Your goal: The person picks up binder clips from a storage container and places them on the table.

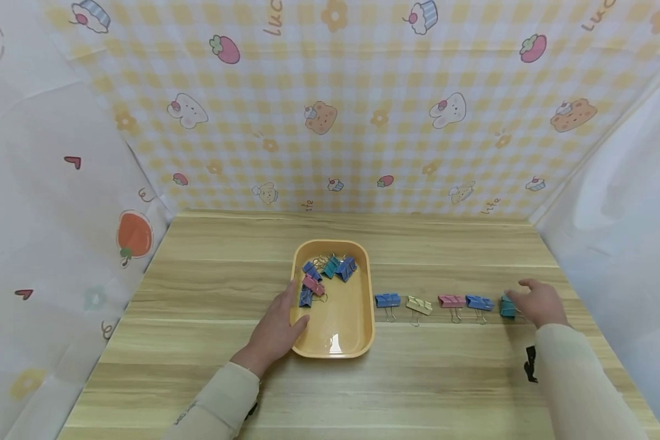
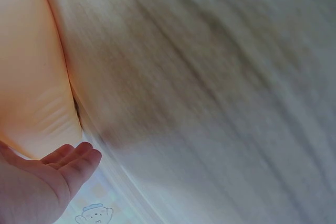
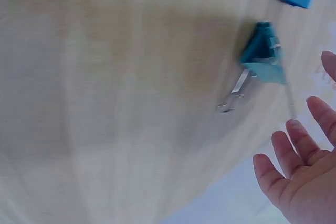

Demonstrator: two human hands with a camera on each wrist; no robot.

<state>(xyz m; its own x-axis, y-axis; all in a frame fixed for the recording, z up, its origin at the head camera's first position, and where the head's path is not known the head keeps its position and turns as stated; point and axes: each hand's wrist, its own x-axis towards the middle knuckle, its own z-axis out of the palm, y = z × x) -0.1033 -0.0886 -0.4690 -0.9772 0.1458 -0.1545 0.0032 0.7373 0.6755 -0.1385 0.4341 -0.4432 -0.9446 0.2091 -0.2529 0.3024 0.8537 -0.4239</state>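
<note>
My left hand (image 1: pixel 275 329) rests at the left side of a yellow tray (image 1: pixel 371 305), thumb over the rim and straight fingers along the outside. Inside the tray lie several binder clips, among them a pink clip (image 1: pixel 313 285) and a dark blue clip (image 1: pixel 346 269). At the far right, my right hand (image 1: pixel 540 304) is held with fingers spread beside a teal binder clip (image 1: pixel 508 307). The right wrist view shows that teal clip (image 3: pixel 265 56) lying on the table, its wire handles out, with the fingertips apart from it.
Left of the teal clip, a row of clips lies on the wooden table (image 1: pixel 418 379): a blue clip (image 1: pixel 480 303), a pink clip (image 1: pixel 452 301), a yellow clip (image 1: pixel 419 305) and another blue clip (image 1: pixel 387 300). A checked cloth (image 1: pixel 352 153) hangs behind the table.
</note>
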